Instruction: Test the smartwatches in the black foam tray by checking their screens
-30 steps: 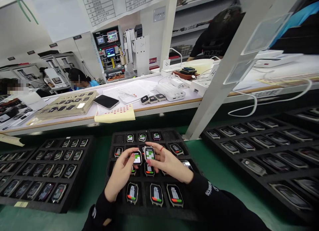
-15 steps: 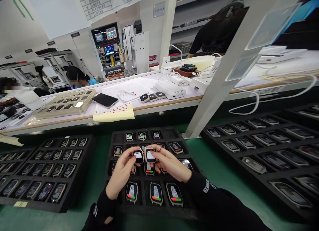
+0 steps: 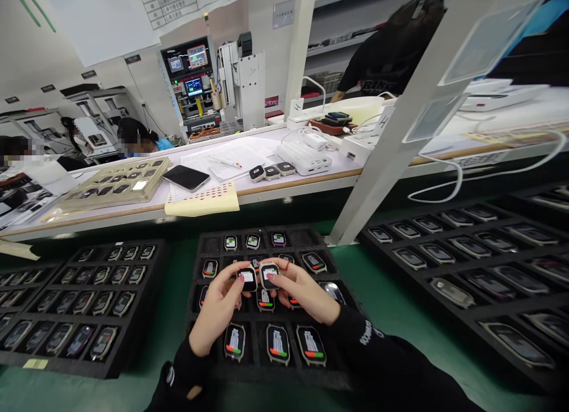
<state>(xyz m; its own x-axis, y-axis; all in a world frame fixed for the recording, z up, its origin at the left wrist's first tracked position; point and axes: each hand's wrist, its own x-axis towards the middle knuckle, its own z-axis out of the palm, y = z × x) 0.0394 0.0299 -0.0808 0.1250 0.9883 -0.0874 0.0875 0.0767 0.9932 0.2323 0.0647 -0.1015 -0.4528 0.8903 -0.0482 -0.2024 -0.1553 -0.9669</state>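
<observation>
Two smartwatches without straps are held side by side over a black foam tray (image 3: 243, 373). My left hand (image 3: 221, 302) is closed on the left smartwatch (image 3: 248, 280), its thumb on the lit screen. The right smartwatch (image 3: 268, 270) sits in my right hand (image 3: 304, 290), whose thumb also rests on the screen. Both screens show white blocks on black. Below them, the tray's compartments hold several more watches, such as a lit watch (image 3: 278, 342) with a red and green bar. My hands hide part of the middle rows.
More watch trays stand at the left (image 3: 113, 355) and right (image 3: 448, 264). Behind is a bench (image 3: 262, 189) with a phone (image 3: 186, 178), three small watches (image 3: 271, 171), a white power bank (image 3: 304, 157) and papers. A slanted metal post (image 3: 382, 163) rises at the right. Other people are beyond.
My thumbs have shifted slightly on the two screens, the left one further onto its screen. Both watches stay in nearly the same place. The camera view has moved a little.
</observation>
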